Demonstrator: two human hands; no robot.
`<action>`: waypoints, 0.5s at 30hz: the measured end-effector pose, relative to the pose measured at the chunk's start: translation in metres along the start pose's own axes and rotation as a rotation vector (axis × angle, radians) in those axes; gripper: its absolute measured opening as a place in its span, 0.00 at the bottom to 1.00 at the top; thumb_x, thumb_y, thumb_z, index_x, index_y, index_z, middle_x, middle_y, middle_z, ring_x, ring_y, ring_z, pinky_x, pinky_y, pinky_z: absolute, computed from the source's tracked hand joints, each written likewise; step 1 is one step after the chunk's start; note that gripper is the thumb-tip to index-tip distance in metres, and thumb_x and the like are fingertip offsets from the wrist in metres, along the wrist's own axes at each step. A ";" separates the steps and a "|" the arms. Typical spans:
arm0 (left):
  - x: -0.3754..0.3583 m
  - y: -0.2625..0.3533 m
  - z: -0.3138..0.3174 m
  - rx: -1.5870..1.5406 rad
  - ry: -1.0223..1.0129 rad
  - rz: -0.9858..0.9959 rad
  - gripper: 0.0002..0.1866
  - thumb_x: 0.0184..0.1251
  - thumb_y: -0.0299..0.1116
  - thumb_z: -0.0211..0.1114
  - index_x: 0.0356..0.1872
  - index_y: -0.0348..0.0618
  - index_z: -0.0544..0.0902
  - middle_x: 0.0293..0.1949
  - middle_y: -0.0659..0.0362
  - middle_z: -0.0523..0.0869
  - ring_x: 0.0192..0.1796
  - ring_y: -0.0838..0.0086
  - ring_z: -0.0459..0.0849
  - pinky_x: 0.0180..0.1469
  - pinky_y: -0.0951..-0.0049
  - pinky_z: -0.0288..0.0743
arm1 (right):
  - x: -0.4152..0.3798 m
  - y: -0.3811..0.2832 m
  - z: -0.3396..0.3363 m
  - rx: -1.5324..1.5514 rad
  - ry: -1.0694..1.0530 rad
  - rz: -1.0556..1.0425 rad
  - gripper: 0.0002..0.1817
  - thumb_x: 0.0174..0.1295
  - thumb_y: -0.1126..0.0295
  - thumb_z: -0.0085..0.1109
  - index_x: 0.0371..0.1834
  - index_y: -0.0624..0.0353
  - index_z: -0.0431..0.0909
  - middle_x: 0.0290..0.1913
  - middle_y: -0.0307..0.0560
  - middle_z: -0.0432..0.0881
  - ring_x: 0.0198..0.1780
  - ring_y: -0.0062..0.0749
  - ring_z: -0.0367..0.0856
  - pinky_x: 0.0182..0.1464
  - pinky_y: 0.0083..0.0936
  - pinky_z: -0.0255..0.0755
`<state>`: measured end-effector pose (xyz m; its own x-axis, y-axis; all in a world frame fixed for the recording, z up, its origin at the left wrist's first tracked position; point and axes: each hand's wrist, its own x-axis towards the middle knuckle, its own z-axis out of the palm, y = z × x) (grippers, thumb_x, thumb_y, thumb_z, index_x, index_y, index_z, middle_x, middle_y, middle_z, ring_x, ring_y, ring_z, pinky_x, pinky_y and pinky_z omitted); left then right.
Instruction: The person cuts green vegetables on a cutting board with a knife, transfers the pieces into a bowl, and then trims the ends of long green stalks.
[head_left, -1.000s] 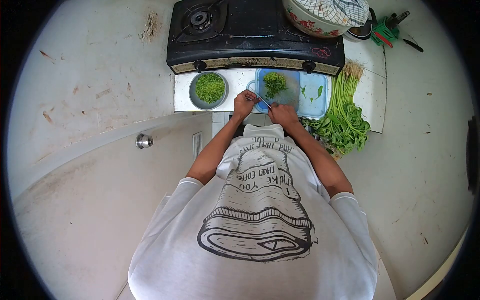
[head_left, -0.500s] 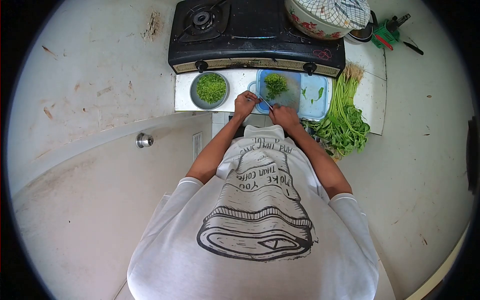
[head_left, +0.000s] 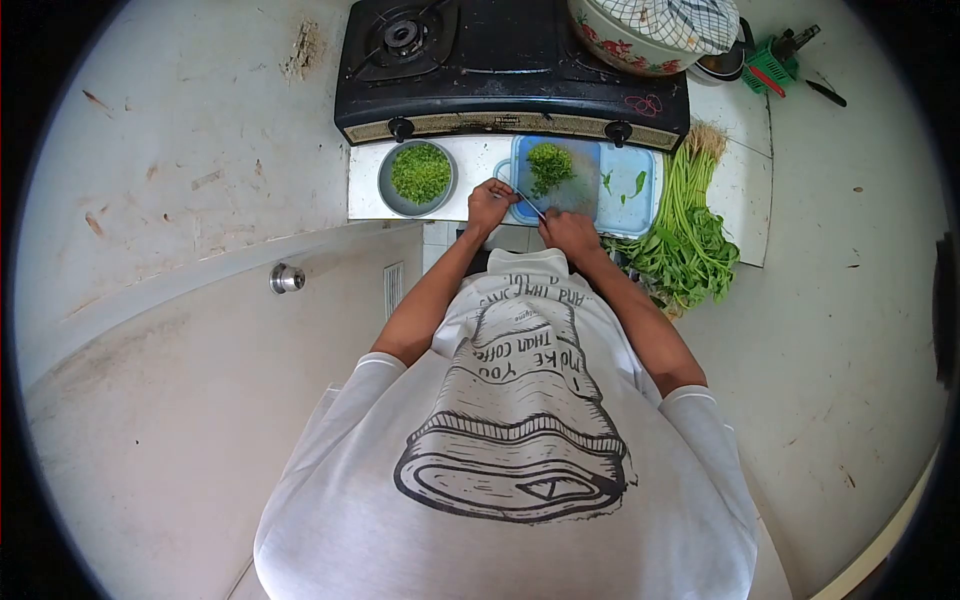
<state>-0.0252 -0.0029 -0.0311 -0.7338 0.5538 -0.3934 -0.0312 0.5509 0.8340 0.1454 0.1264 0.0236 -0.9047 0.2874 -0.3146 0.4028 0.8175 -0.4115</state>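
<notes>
My right hand [head_left: 570, 234] is closed round the handle of a knife [head_left: 530, 206], its thin blade slanting up and left. At the blade's tip, the fingers of my left hand [head_left: 489, 204] are pinched together; whether they hold anything is too small to tell. Both hands are at the near edge of a blue cutting board [head_left: 588, 206]. Chopped greens [head_left: 550, 167] lie in a small heap on the board, beyond the knife. A few loose leaves [head_left: 640, 184] rest on its lighter right part.
Left of the board stands a grey bowl [head_left: 382, 190] of chopped greens. A bunch of leafy stalks [head_left: 692, 215] lies to the right, leaves overhanging the counter. Behind is a black gas stove [head_left: 510, 90] bearing a floral pot [head_left: 620, 45]. A green basket [head_left: 770, 65] sits at back right.
The blade's angle has shifted very slightly at my left fingertips. My hands stay in nearly the same place, and the heap of greens looks unchanged.
</notes>
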 end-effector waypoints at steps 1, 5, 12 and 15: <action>0.000 -0.001 0.000 -0.008 -0.003 0.002 0.12 0.51 0.33 0.82 0.33 0.39 0.89 0.32 0.58 0.91 0.36 0.74 0.89 0.43 0.72 0.81 | 0.001 -0.002 -0.001 -0.001 0.007 0.000 0.18 0.71 0.59 0.53 0.39 0.65 0.82 0.31 0.64 0.89 0.35 0.59 0.90 0.40 0.52 0.83; 0.000 0.000 0.000 0.013 -0.009 -0.013 0.12 0.51 0.33 0.82 0.33 0.40 0.89 0.32 0.59 0.91 0.35 0.74 0.88 0.42 0.73 0.81 | 0.007 -0.005 -0.001 -0.005 0.029 0.003 0.17 0.71 0.59 0.54 0.38 0.65 0.82 0.30 0.63 0.88 0.34 0.58 0.91 0.40 0.51 0.84; 0.001 -0.004 0.003 -0.011 0.002 -0.026 0.13 0.51 0.34 0.83 0.33 0.40 0.89 0.31 0.59 0.90 0.34 0.75 0.87 0.42 0.73 0.81 | 0.001 0.004 0.002 0.004 0.052 0.013 0.18 0.71 0.58 0.55 0.38 0.64 0.83 0.30 0.63 0.89 0.34 0.57 0.90 0.39 0.51 0.83; -0.002 -0.002 0.002 -0.009 0.009 -0.038 0.13 0.52 0.34 0.83 0.33 0.40 0.89 0.31 0.59 0.90 0.34 0.75 0.87 0.41 0.73 0.81 | -0.001 0.000 -0.004 -0.028 0.035 0.007 0.18 0.70 0.58 0.55 0.37 0.64 0.82 0.30 0.63 0.88 0.34 0.57 0.90 0.39 0.50 0.84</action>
<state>-0.0222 -0.0037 -0.0328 -0.7378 0.5272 -0.4215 -0.0650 0.5661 0.8218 0.1454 0.1282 0.0274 -0.9063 0.3102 -0.2871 0.4057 0.8291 -0.3848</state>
